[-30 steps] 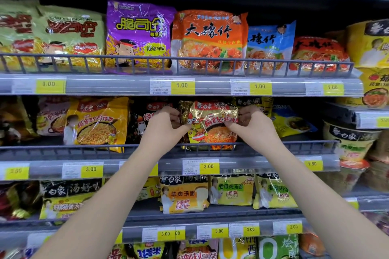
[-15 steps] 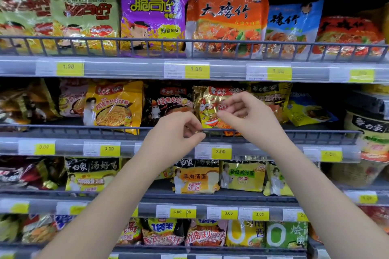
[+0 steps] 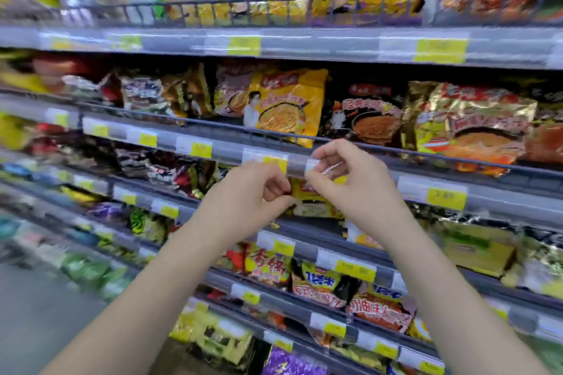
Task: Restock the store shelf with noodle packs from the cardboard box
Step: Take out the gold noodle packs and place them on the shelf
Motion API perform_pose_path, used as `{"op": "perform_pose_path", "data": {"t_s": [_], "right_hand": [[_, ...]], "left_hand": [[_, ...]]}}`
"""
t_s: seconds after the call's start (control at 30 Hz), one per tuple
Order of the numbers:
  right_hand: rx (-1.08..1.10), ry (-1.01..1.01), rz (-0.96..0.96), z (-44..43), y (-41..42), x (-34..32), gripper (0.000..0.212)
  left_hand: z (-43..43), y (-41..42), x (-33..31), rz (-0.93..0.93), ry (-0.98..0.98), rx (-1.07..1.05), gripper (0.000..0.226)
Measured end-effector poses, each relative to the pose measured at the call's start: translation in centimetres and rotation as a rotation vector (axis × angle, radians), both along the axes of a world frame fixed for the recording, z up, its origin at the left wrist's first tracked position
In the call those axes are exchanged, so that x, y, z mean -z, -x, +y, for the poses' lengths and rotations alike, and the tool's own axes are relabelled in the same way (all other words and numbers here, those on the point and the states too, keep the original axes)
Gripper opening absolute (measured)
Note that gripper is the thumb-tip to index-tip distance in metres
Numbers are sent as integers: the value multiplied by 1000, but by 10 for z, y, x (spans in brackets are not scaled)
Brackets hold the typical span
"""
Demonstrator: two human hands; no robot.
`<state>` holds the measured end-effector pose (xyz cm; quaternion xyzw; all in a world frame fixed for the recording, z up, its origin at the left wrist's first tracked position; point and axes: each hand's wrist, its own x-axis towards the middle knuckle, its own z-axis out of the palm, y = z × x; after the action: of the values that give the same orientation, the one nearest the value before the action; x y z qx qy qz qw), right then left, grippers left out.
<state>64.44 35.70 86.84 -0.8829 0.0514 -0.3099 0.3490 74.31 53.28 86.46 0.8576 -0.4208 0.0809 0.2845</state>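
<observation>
Fingers (image 3: 275,192) of left hand (image 3: 243,201): curled to the palm, nothing seen in them. Right hand (image 3: 356,192): thumb and forefinger nearly meeting; blur hides whether they pinch anything. Both hands: centre of frame, close together, before the shelf rail (image 3: 225,149). Gold noodle pack (image 3: 469,125): upright on the shelf, centre right, apart from both hands. Yellow pack (image 3: 286,106): upper centre, same shelf.

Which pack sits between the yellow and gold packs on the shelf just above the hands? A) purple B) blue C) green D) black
D: the black pack stands between the yellow pack and the gold pack.
</observation>
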Motion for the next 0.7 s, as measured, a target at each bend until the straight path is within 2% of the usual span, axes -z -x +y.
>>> {"op": "perform_pose_path", "data": {"t_s": [0.1, 0.27, 0.53, 0.7], "right_hand": [[-9, 89, 93, 33, -21, 10, 18], [10, 172, 150, 100, -64, 30, 18], [113, 382, 337, 260, -152, 57, 26], [140, 343, 436, 337, -190, 65, 22]], "left_hand": [[39, -13, 13, 19, -77, -34, 14], [115, -47, 35, 69, -92, -40, 12], [269, -132, 68, 134, -144, 6, 12], [342, -171, 80, 204, -198, 31, 14]]}}
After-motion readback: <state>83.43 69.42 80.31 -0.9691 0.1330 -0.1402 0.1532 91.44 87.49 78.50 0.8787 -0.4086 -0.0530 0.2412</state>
